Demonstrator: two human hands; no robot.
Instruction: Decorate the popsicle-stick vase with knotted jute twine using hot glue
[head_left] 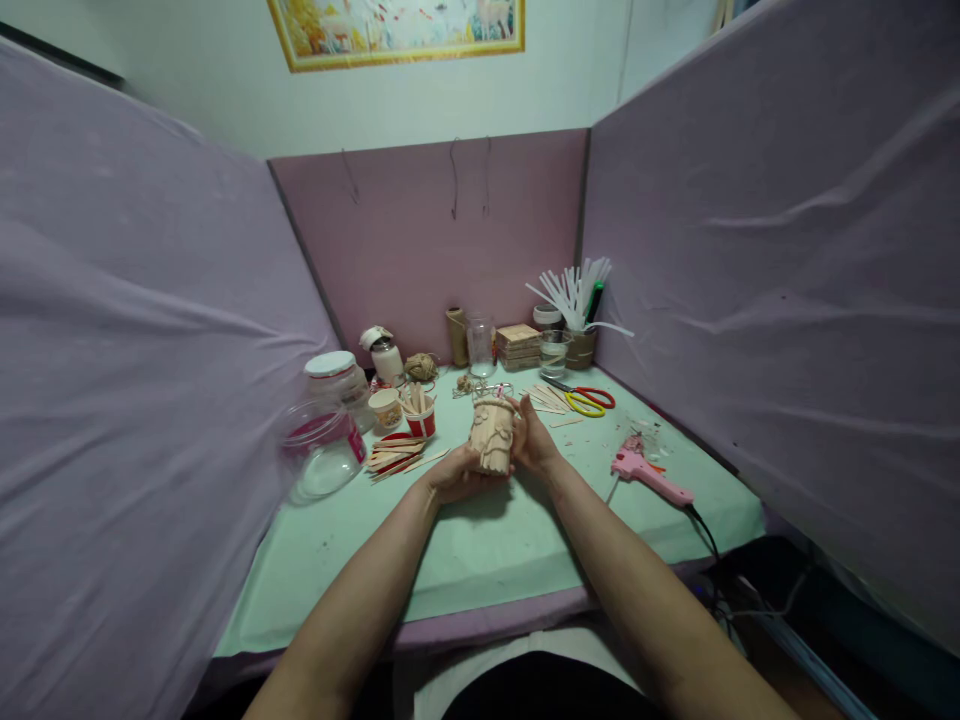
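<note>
Between my two hands is a small cylindrical cup (493,437), wood-coloured, with raised decoration on its side. It is held a little above the table, nearly upright. My left hand (456,476) closes round its lower left side and base. From the right, my right hand (531,437) grips its side, thumb pointing up near the rim. Just behind the cup, a small clear object with a wire-like edge (501,390) shows; I cannot make out what it is. Flat wooden sticks (546,400) lie beyond my right hand.
A pink glue gun (651,476) with a black cord rests at right. Scissors (589,400) lie behind it. At left stand a clear plastic jar (322,460), a lidded jar (334,378), a red cup of sticks (421,420) and loose sticks (394,455). Glue sticks (574,295) stand at back right.
</note>
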